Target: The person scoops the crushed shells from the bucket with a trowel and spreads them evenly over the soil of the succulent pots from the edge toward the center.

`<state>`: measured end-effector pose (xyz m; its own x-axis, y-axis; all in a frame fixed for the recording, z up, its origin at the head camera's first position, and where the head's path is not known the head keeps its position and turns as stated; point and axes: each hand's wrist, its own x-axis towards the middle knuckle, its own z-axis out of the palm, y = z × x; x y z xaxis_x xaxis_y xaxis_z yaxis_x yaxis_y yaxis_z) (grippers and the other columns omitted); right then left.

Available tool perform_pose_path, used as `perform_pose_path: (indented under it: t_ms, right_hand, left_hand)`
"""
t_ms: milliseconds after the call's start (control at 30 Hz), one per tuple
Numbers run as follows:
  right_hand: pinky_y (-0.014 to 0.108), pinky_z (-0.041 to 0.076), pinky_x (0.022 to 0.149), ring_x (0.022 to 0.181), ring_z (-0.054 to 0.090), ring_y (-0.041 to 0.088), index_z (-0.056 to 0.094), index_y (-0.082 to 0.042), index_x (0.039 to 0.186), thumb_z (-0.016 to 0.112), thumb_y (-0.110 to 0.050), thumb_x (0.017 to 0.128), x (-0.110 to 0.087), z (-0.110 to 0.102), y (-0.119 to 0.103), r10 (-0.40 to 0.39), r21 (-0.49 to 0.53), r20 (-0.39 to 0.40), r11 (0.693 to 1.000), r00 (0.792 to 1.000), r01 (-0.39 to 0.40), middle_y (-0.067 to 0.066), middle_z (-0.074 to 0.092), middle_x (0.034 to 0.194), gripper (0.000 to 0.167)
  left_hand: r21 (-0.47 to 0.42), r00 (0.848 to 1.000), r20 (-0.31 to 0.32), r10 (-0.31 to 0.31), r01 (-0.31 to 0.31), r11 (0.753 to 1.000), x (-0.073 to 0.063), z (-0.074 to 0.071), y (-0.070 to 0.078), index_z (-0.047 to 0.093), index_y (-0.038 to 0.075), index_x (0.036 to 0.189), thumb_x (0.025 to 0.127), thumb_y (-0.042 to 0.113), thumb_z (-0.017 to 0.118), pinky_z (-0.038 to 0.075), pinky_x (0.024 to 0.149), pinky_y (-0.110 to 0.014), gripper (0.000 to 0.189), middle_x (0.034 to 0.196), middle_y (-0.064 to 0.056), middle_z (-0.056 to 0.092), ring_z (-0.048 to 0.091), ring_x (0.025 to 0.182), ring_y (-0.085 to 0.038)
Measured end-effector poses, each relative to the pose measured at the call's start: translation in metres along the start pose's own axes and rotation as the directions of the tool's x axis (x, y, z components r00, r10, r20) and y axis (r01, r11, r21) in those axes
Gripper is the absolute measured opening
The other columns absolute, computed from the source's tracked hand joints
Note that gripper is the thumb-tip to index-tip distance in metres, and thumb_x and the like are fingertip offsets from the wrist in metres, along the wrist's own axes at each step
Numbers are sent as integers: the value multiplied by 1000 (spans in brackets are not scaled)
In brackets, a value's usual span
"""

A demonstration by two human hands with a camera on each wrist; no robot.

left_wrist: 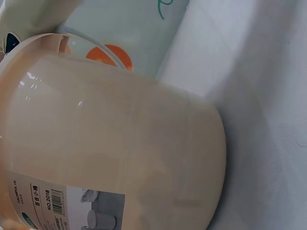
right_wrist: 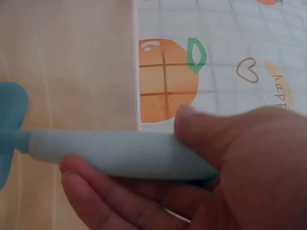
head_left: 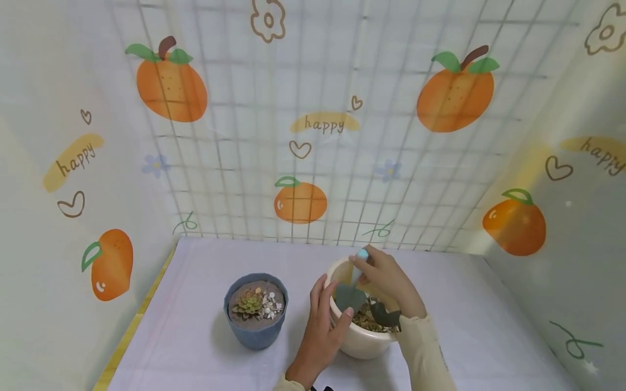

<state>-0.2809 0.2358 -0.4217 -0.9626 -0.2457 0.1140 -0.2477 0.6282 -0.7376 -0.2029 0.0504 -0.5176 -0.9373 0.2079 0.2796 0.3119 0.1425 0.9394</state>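
A cream plastic bucket (head_left: 364,345) stands in front of me with loose brown chips (head_left: 369,320) in its bottom. My right hand (head_left: 386,274) holds a small trowel (head_left: 351,297) by its pale blue handle, thumb on one side and fingers on the other. The blue-grey blade points down inside the bucket, over the chips. My left hand (head_left: 323,320) rests against the bucket's left rim, index and middle fingers extended along it and the thumb at the near rim. In the left wrist view the bucket's side (left_wrist: 120,124) fills most of the picture and the left hand is hidden.
A blue pot (head_left: 257,336) with a succulent (head_left: 249,304), white pebbles (head_left: 271,307) and grey-brown soil stands left of the bucket. A pale cloth (head_left: 205,271) covers the table. Curtains with printed oranges (head_left: 300,203) hang at the back and both sides.
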Motion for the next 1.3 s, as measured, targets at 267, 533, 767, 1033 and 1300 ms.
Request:
perform_pose_path:
  t_ms: [267, 533, 767, 1033, 1300]
  right_hand:
    - [48, 56, 77, 74, 70, 26, 53, 0, 106, 49, -36, 113, -3, -2, -5, 57, -110, 19, 992, 998, -54, 13, 68, 86, 37]
    - [45, 53, 75, 74, 68, 27, 52, 1, 108, 49, -33, 113, -4, -1, -8, 74, -127, 58, 990, 996, -66, 13, 67, 82, 34]
    - [39, 49, 68, 73, 63, 25, 54, -4, 103, 49, -31, 113, -3, 7, -12, 48, -118, 146, 993, 988, -30, 8, 65, 81, 28]
    - [37, 48, 64, 72, 63, 25, 54, -4, 106, 49, -33, 113, -3, 9, -9, 98, -99, 86, 991, 991, -90, 11, 65, 83, 30]
    - [36, 50, 64, 70, 61, 29, 52, -2, 104, 46, -44, 112, -2, 9, -12, 131, 11, -40, 991, 991, -131, 14, 61, 83, 43]
  left_hand:
    - [-12, 1000, 1, 4, -4, 1000, 0, 0, -2, 34, 24, 162, 106, 50, 54, 35, 113, -60, 65, 170, 11, 2, 20, 154, -27]
    - [-7, 1000, -5, 25, -25, 1000, -1, 1, -3, 34, 25, 161, 107, 47, 54, 35, 114, -59, 61, 171, 8, 3, 20, 153, -26]
    - [-7, 999, -17, 28, -28, 1000, -1, 1, -4, 36, 26, 160, 106, 45, 55, 34, 114, -60, 60, 171, 8, 5, 17, 154, -25]
    - [-14, 1000, -2, 24, -24, 1000, -1, 1, -6, 35, 31, 159, 106, 48, 54, 35, 113, -60, 58, 170, 12, 3, 18, 154, -25]
    - [-11, 999, 2, 39, -39, 999, 0, 0, -7, 36, 29, 159, 107, 46, 53, 32, 115, -60, 57, 170, 10, 3, 16, 154, -25]
